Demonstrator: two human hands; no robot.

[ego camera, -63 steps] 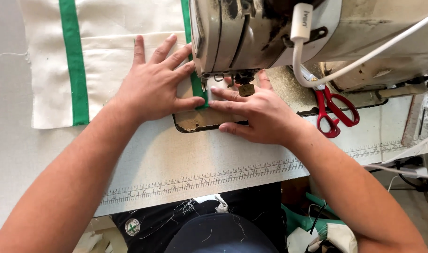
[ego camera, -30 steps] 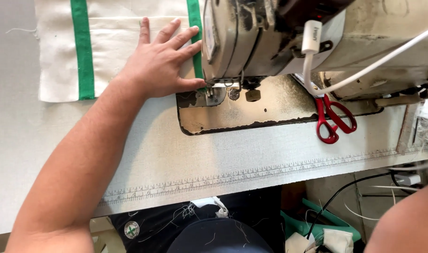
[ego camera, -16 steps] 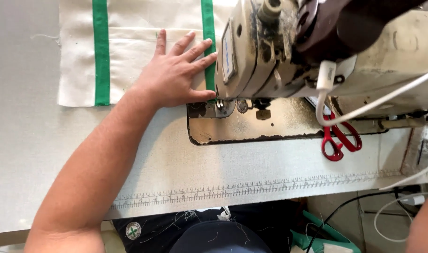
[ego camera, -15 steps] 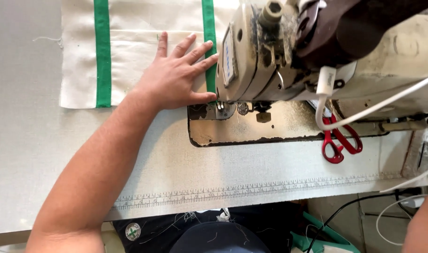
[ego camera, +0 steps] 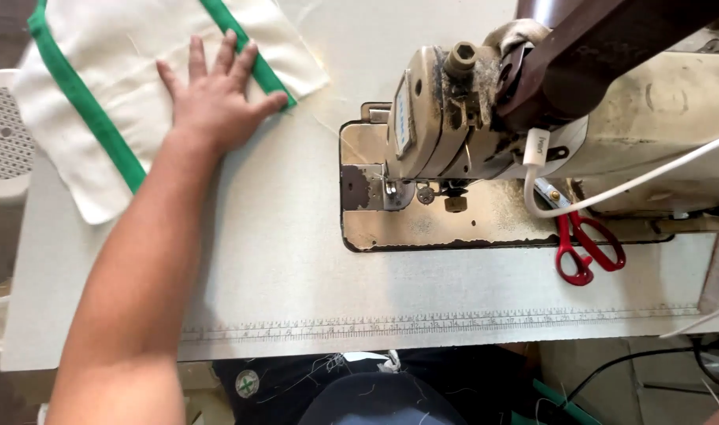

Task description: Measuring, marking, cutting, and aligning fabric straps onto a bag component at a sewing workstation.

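My left hand (ego camera: 216,101) lies flat, fingers spread, on a cream cloth panel (ego camera: 115,86) with two green stripes, at the table's far left. The thumb rests on the right green stripe (ego camera: 253,55). The cloth sits clear of the sewing machine head (ego camera: 446,118) and its needle area (ego camera: 426,193). My right hand is out of view.
Red-handled scissors (ego camera: 584,248) lie on the machine bed (ego camera: 422,228) to the right of the needle. A white cable (ego camera: 611,193) hangs off the machine. A ruler strip (ego camera: 422,324) runs along the table's front edge. A white plastic chair (ego camera: 1,149) stands at the left.
My left hand has slid the striped cloth leftward and away from the needle, turning it. My right hand, earlier beside the presser foot, has left the view.
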